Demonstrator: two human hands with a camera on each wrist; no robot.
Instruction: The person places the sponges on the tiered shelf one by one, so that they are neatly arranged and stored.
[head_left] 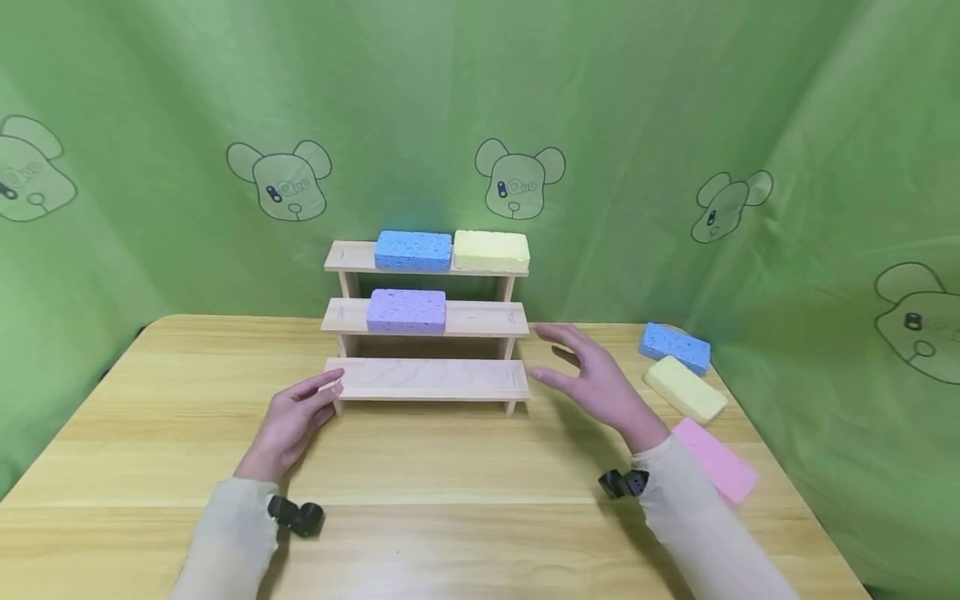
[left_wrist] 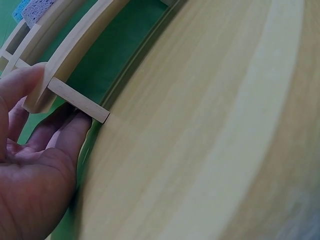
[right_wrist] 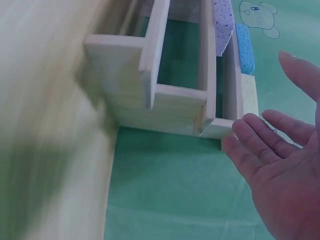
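Observation:
A three-tier wooden shelf (head_left: 427, 379) stands on the table before the green backdrop. My left hand (head_left: 296, 421) is at the left end of its lowest tier; in the left wrist view the thumb (left_wrist: 30, 80) lies on the board's end and the fingers curl beneath. To the right of the shelf is my right hand (head_left: 596, 379), fingers extended, holding nothing. A purple sponge (head_left: 407, 311) lies on the middle tier. On the top tier a blue sponge (head_left: 412, 251) sits beside a pale yellow sponge (head_left: 491, 252). The lowest tier's surface is bare.
Along the table's right edge lie another blue sponge (head_left: 675, 347), another yellow sponge (head_left: 686, 389) and a pink sponge (head_left: 716, 461), partly covered by the right sleeve. The green curtain (head_left: 615, 100) hangs behind and on both sides of the wooden table (head_left: 450, 517).

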